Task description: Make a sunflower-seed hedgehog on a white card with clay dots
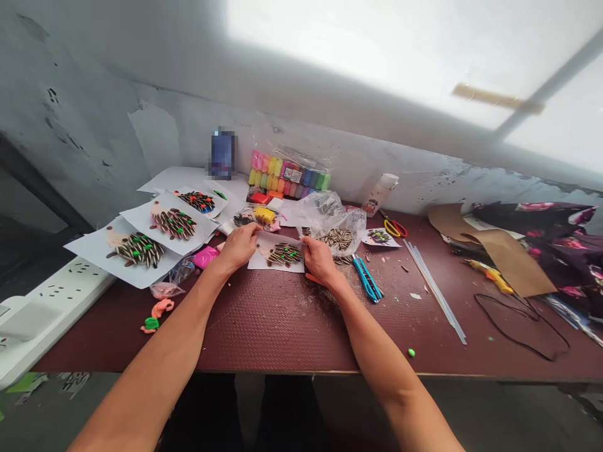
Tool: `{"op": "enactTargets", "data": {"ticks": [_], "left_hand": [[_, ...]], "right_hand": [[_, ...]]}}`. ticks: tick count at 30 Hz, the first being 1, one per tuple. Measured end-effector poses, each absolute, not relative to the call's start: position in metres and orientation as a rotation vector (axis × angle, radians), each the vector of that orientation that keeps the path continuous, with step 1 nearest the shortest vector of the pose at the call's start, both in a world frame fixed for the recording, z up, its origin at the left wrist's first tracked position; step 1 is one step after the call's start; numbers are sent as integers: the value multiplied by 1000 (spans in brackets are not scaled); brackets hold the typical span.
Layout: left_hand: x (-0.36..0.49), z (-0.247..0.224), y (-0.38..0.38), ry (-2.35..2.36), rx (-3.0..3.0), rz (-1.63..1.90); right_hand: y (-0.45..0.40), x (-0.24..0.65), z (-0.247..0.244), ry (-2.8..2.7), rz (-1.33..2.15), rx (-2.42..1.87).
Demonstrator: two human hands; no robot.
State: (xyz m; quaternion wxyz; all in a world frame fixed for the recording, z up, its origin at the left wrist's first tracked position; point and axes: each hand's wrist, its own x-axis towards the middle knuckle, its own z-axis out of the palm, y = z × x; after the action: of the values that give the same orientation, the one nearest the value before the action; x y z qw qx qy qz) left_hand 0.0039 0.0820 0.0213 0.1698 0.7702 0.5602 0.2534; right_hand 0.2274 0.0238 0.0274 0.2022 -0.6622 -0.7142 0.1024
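A white paper card (257,258) lies near the middle of the table. On it is a hedgehog (286,253) made of striped sunflower seeds with green clay dots. My left hand (239,245) pinches the card's upper left edge, fingers closed. At the right edge my right hand (318,256) is closed on the same card, thumb on top. Just behind it an open plastic bag (351,221) has sunflower seeds (335,238) spilling from its mouth. To the right of my right hand lies a teal utility knife (366,279).
Finished-looking seed pictures on paper (141,276) overlap at left, beside a white power strip (70,301). Packs of coloured clay (287,177) lean on the wall near a bottle (379,194). At right are scissors (394,228), glue sticks (436,292) and a corded yellow glue gun (494,277).
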Motion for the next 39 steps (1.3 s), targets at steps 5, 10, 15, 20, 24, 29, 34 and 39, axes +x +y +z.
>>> {"op": "enactTargets", "data": {"ticks": [5, 10, 15, 20, 24, 29, 34, 39], "left_hand": [[4, 22, 83, 1540, 2151, 743], [3, 20, 84, 1506, 2118, 784], [3, 17, 86, 1488, 2048, 881], [1, 16, 89, 1452, 1943, 963], [-3, 17, 90, 1359, 1770, 993], [-8, 22, 89, 1215, 1496, 1051], [-10, 28, 85, 1101, 1319, 1029], [-10, 36, 78, 1106, 1261, 989]], "right_hand": [[25, 229, 24, -1982, 271, -1807], [25, 230, 24, -1941, 287, -1792], [26, 230, 24, -1880, 378, -1696], [28, 230, 24, -1744, 508, -1592], [30, 231, 25, -1584, 669, -1524], [30, 231, 29, -1412, 955, -1418], [24, 227, 34, -1376, 1041, -1413], [22, 224, 39, -1369, 1036, -1430]]}}
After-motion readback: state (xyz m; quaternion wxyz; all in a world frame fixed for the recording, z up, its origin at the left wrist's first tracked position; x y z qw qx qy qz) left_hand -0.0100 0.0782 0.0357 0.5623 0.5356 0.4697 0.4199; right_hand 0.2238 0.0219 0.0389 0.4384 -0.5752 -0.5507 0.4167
